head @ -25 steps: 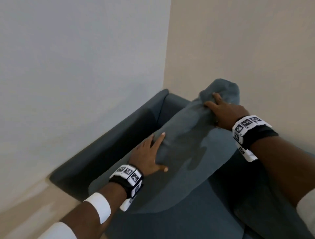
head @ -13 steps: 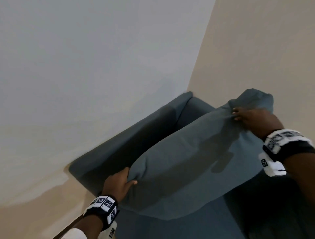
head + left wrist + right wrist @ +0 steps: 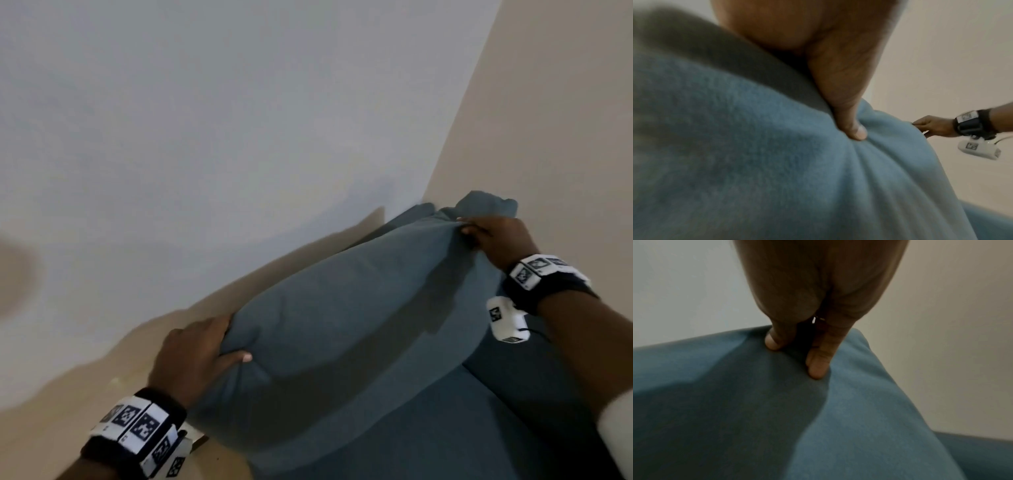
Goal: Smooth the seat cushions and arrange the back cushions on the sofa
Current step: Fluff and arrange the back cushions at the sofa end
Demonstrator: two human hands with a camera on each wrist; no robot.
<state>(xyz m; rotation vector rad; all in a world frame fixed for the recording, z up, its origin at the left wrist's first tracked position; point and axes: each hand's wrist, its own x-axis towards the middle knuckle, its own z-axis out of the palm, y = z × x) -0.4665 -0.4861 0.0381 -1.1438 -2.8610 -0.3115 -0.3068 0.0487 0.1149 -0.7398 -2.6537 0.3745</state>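
Head view, cushion (image 3: 342, 325) hides armrest (likely)

The head view looks down from above at the blue cushion (image 3: 359, 329) in the room corner. Each wrist view sits close against its fabric; the left one also shows the right hand (image 3: 935, 126).

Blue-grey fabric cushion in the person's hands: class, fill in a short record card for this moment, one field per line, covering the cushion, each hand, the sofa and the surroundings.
Object: blue-grey fabric back cushion, soft, creased at both grips
Position: held over the sofa's corner end, tilted, far corner highest
Left hand: grips the near corner, thumb dug into the fabric
Right hand: pinches the far top corner, fingertips pressing the cloth
Furniture: dark blue-grey upholstered sofa beneath the cushion
Surroundings: pale plain walls meeting in a corner behind
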